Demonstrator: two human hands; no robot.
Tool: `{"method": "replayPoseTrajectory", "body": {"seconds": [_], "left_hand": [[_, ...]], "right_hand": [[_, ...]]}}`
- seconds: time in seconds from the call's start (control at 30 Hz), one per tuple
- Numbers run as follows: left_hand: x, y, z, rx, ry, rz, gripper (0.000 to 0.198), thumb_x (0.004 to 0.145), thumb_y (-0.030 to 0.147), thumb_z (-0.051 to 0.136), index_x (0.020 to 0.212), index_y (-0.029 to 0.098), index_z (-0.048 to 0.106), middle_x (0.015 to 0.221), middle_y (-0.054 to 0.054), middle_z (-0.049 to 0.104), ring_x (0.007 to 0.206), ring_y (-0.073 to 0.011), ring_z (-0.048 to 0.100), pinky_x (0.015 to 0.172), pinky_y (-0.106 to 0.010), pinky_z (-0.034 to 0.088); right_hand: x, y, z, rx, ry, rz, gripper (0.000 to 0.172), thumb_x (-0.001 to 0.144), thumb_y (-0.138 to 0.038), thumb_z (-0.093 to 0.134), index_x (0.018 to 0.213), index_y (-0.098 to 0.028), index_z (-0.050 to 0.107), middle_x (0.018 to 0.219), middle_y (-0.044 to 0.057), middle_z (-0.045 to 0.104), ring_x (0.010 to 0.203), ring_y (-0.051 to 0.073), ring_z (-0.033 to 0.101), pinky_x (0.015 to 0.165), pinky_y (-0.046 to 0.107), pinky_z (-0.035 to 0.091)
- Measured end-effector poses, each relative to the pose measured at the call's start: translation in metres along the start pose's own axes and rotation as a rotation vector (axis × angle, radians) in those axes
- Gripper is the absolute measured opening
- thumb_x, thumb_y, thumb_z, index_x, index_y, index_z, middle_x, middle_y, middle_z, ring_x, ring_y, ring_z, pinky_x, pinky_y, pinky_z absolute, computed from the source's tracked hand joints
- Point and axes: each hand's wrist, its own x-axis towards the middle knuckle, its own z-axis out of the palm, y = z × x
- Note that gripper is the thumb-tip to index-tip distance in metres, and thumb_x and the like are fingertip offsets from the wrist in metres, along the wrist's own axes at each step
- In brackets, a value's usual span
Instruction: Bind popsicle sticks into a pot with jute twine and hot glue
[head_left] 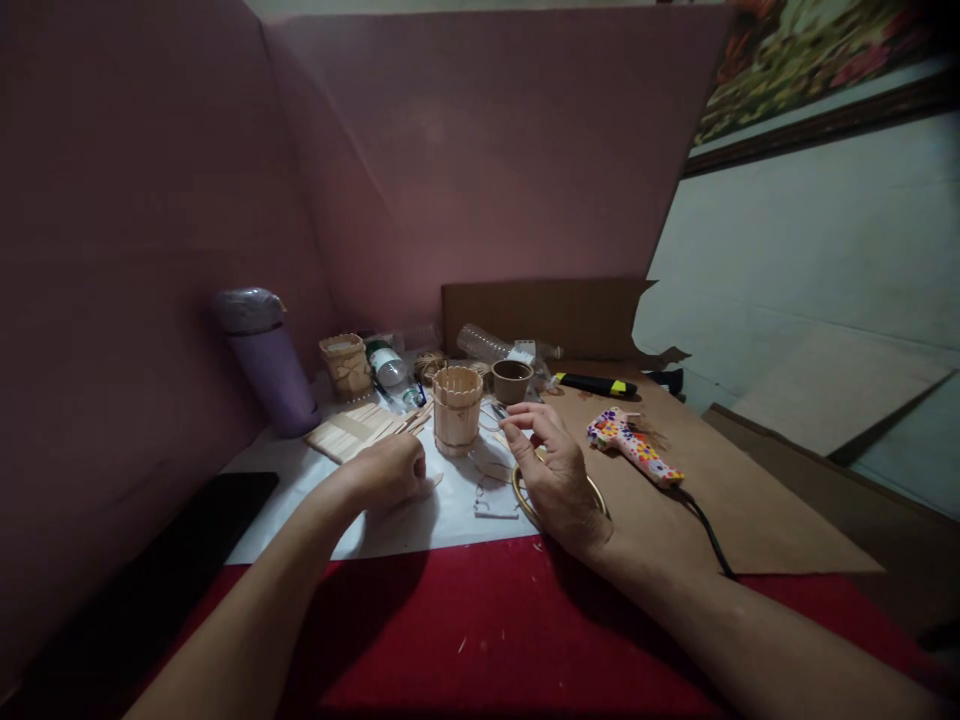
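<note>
My left hand point(391, 468) is closed, knuckles up, low over the white paper point(390, 538); what its fingers hold, if anything, is hidden. A short pale sliver of wood point(433, 484) shows just beside it. My right hand point(553, 470) has thumb and forefinger pinched together, with a small silvery tip by them that I cannot make out. Beneath that hand lies a gold-coloured ring point(598, 497). Between and beyond both hands stands an upright cup made of wooden craft sticks point(457, 412). A bundle of flat craft sticks point(346, 434) lies past my left hand.
A flower-patterned glue gun point(636, 448) with a black cord rests on cardboard point(757, 505) at right. Behind are a utility knife point(596, 385), a brown pot point(512, 382), clear bottles point(390, 370) and another stick cup point(346, 368). A purple tumbler point(271, 375) stands left.
</note>
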Motion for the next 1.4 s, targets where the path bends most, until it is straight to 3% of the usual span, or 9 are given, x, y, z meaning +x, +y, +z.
{"method": "replayPoseTrajectory", "body": {"seconds": [0.17, 0.3, 0.47, 0.63, 0.77, 0.9, 1.07, 1.3, 1.4], "left_hand": [[0.001, 0.004, 0.002, -0.047, -0.08, 0.019, 0.016, 0.051, 0.021, 0.07, 0.041, 0.019, 0.057, 0.041, 0.003, 0.049, 0.046, -0.0108, 0.038, 0.044, -0.023, 0.021], [-0.004, 0.011, -0.002, -0.155, -0.236, 0.055, 0.012, 0.057, 0.026, 0.069, 0.054, 0.018, 0.061, 0.048, 0.002, 0.055, 0.046, -0.0104, 0.042, 0.043, -0.021, 0.027], [-0.012, 0.02, -0.002, -0.565, -0.465, 0.09, 0.027, 0.066, 0.037, 0.073, 0.067, 0.018, 0.055, 0.063, -0.003, 0.067, 0.036, -0.0046, 0.034, 0.036, -0.02, 0.017], [-0.01, 0.02, 0.0, -0.739, -0.397, 0.089, 0.028, 0.066, 0.035, 0.078, 0.083, 0.015, 0.067, 0.062, -0.002, 0.065, 0.036, -0.0028, 0.031, 0.037, -0.02, 0.012], [-0.008, 0.02, 0.0, -0.778, -0.302, 0.064, 0.028, 0.066, 0.039, 0.078, 0.07, 0.014, 0.066, 0.056, -0.002, 0.061, 0.038, -0.0034, 0.032, 0.039, -0.02, 0.012], [-0.01, 0.022, 0.001, -0.778, -0.278, 0.072, 0.027, 0.069, 0.04, 0.075, 0.069, 0.014, 0.066, 0.056, -0.002, 0.061, 0.038, -0.0036, 0.033, 0.039, -0.02, 0.014], [-0.012, 0.023, 0.005, -0.763, -0.279, 0.088, 0.021, 0.071, 0.035, 0.072, 0.07, 0.015, 0.065, 0.058, -0.002, 0.064, 0.038, -0.0036, 0.034, 0.039, -0.019, 0.016], [-0.008, 0.02, 0.009, -0.743, -0.252, 0.102, 0.018, 0.071, 0.033, 0.07, 0.07, 0.017, 0.061, 0.056, -0.001, 0.064, 0.035, -0.0041, 0.034, 0.037, -0.02, 0.015], [-0.009, 0.022, 0.01, -0.738, -0.225, 0.105, 0.016, 0.07, 0.031, 0.068, 0.069, 0.017, 0.059, 0.054, -0.001, 0.064, 0.033, -0.0039, 0.033, 0.036, -0.02, 0.015]], "right_hand": [[0.0, -0.002, 0.001, 0.001, -0.001, -0.01, 0.017, 0.092, -0.029, 0.053, 0.081, -0.02, 0.063, 0.103, 0.01, 0.061, 0.097, 0.021, 0.058, 0.079, 0.035, 0.046], [0.001, -0.002, -0.001, -0.008, 0.013, -0.01, 0.019, 0.094, -0.03, 0.051, 0.083, -0.02, 0.063, 0.09, 0.006, 0.063, 0.087, 0.02, 0.059, 0.076, 0.033, 0.046], [0.024, -0.006, -0.02, -0.203, -0.012, -0.015, 0.027, 0.097, -0.035, 0.045, 0.078, -0.02, 0.058, 0.071, 0.002, 0.062, 0.065, 0.017, 0.057, 0.061, 0.029, 0.041], [0.035, -0.009, -0.039, -0.712, -0.35, -0.026, 0.023, 0.088, -0.025, 0.053, 0.066, -0.022, 0.056, 0.062, 0.005, 0.061, 0.057, 0.019, 0.054, 0.054, 0.031, 0.033], [0.013, -0.003, -0.043, -0.774, -0.526, 0.01, 0.021, 0.076, -0.022, 0.065, 0.061, -0.024, 0.051, 0.059, 0.005, 0.059, 0.051, 0.019, 0.051, 0.05, 0.031, 0.031], [0.001, 0.004, -0.046, -0.733, -0.542, 0.043, 0.013, 0.072, -0.016, 0.063, 0.07, -0.024, 0.054, 0.061, 0.004, 0.06, 0.051, 0.017, 0.052, 0.049, 0.029, 0.032], [0.011, 0.014, -0.045, -0.627, -0.511, 0.183, 0.017, 0.064, -0.017, 0.064, 0.078, -0.022, 0.055, 0.065, 0.002, 0.062, 0.053, 0.016, 0.053, 0.045, 0.026, 0.032], [0.011, 0.006, -0.047, -0.398, -0.424, 0.483, 0.029, 0.072, -0.033, 0.063, 0.097, -0.018, 0.059, 0.063, 0.004, 0.066, 0.048, 0.019, 0.059, 0.038, 0.026, 0.038], [0.002, -0.014, -0.051, -0.072, -0.376, 0.74, 0.025, 0.071, -0.032, 0.068, 0.091, -0.02, 0.059, 0.054, -0.001, 0.059, 0.042, 0.017, 0.054, 0.037, 0.027, 0.04]]}}
